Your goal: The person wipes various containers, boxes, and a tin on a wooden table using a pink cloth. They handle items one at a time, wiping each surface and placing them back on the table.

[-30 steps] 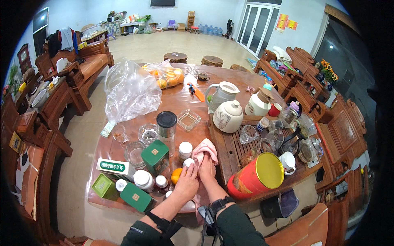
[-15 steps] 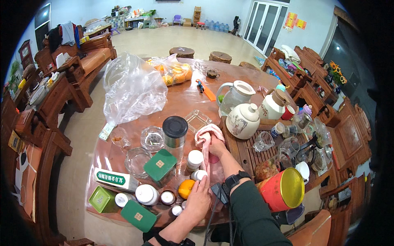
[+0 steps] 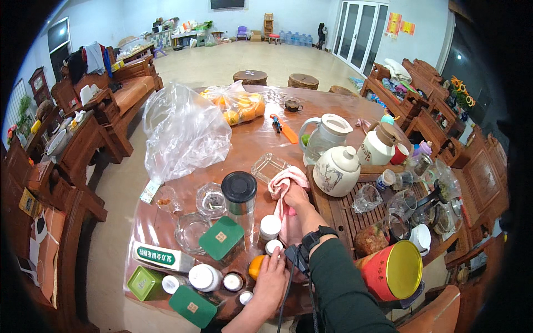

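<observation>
My right hand is closed around a bunched pink cloth, which lies on the table beside the slatted tray. A fold of the cloth hangs back toward me under the wrist. My left hand lies low at the near side, its fingers stretched forward, fingertips touching a small white-capped bottle. An orange fruit sits against its left side, partly covered. Just beyond stands a larger white-capped bottle. The underside of the left fingers is hidden.
Left of my hands stand a black-lidded canister, green tins, a white box and glass ashtrays. To the right, a wooden tea tray bears glassware, near a red tin. A dark cable runs between my forearms.
The whole view has shifted slightly, moving things right and down. My right hand still grips the cloth; my left hand stays at the small bottle, with its fingertips a little further over the cap.
</observation>
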Demonstrator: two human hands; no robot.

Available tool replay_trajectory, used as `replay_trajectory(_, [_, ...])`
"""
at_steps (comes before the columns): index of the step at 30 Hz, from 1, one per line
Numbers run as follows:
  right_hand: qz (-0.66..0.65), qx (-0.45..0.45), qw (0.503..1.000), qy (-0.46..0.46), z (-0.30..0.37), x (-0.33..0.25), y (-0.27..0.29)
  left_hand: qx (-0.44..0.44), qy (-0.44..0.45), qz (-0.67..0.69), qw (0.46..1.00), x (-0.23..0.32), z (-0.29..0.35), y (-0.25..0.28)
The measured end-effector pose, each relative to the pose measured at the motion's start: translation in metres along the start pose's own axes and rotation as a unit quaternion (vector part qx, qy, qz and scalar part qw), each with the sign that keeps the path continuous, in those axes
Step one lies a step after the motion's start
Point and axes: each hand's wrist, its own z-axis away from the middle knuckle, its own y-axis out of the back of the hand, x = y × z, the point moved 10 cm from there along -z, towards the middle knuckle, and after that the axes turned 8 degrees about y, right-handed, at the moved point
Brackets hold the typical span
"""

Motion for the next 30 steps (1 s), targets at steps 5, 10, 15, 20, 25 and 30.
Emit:
replay_trajectory(5, [0.003,-0.018,1.000,0.008,-0.031,0.005,-0.007,-0.022,-0.026,0.034,0.999,0.011,-0.002,0.003])
replay_trajectory(10, [0.014,0.021,0.998,0.054,-0.062,-0.004,0.000,0.035,-0.012,0.100,0.994,-0.001,-0.001,0.011])
replay_trajectory(15, [0.057,0.053,0.995,0.065,-0.047,-0.008,0.008,0.039,-0.009,0.070,0.997,-0.001,0.000,0.003])
replay_trajectory(20, [0.109,-0.008,0.992,0.057,0.005,-0.005,0.003,0.052,0.000,0.034,0.998,-0.002,0.004,-0.008])
replay_trajectory(25, [0.126,-0.121,0.985,0.000,0.084,0.000,-0.001,0.091,-0.004,0.018,0.996,-0.004,-0.002,-0.012])
replay_trajectory(30, [0.174,-0.171,0.970,-0.025,0.150,-0.006,-0.001,0.068,0.001,0.065,0.996,-0.003,0.001,-0.002])
